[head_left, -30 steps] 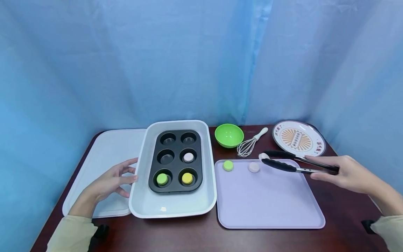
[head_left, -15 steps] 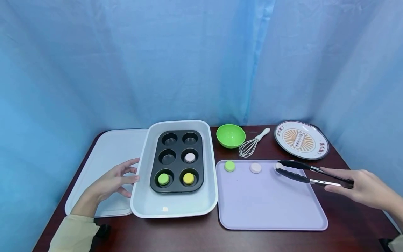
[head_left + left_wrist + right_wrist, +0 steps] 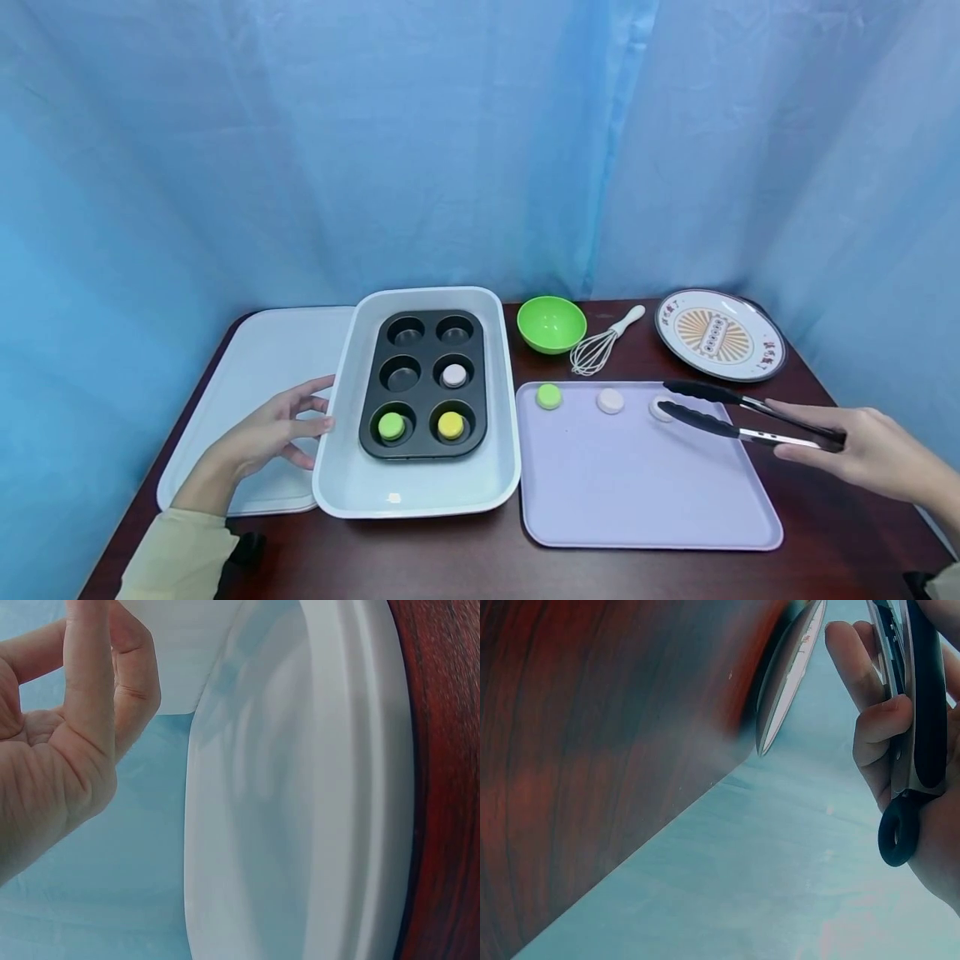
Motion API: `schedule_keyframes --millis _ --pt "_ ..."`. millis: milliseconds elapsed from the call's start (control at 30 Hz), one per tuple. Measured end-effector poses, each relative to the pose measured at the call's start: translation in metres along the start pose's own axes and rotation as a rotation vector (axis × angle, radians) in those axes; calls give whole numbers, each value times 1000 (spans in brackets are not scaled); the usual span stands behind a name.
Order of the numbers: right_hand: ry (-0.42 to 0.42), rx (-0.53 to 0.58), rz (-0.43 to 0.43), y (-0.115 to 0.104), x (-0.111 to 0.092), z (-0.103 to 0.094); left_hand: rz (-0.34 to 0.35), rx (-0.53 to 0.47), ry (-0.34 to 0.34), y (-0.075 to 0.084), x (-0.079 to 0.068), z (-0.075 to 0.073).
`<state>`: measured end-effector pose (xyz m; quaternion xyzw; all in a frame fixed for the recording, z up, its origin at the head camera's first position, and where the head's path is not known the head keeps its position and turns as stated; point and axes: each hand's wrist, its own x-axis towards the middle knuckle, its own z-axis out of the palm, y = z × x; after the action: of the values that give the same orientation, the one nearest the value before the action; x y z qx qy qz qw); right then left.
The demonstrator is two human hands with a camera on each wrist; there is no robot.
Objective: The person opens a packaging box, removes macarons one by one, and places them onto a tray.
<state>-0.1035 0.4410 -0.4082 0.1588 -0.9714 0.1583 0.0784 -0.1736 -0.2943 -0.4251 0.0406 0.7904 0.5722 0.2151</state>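
Observation:
My right hand holds black-tipped metal tongs by the handle end; their looped end shows in the right wrist view. The tongs' arms are parted over a white macaron lying on the lilac tray. To its left on that tray are a pale macaron and a green macaron. My left hand has its spread fingers at the left rim of the white basin. Inside it sits a dark muffin tin, with a green, a yellow and a pale pink macaron in separate cups.
A white board lies under the left hand, beside the basin. Behind the lilac tray stand a green bowl, a whisk and a patterned plate. Blue curtains enclose the table's back and sides.
The tongs have moved right and down over the lilac tray with the white macaron, then parted, leaving it on the tray. My left hand stays at the basin's rim.

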Motion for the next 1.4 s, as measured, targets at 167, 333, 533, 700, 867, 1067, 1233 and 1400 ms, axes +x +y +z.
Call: schedule_keyframes --millis 167,333,533,700,867,1067,1233,1400 --pt "-4 -4 9 -2 1 -2 5 -6 -5 2 0 0" --pt "-3 29 14 -12 6 -2 -3 -6 -4 2 -2 -2" --pt "36 55 -103 -43 27 -5 -23 -14 3 -1 -5 0" --pt "58 16 -231 -78 57 -12 -19 -6 9 -2 -4 2" --pt "-8 14 -338 -115 93 -19 -7 5 10 -1 -3 2" --pt "-94 28 -452 -157 134 -21 -10 4 3 1 -2 1" --pt "-158 -40 -465 -190 165 -11 -3 9 0 3 -1 1" --pt "-215 -116 -454 -220 189 5 -3 17 -1 4 -1 2"
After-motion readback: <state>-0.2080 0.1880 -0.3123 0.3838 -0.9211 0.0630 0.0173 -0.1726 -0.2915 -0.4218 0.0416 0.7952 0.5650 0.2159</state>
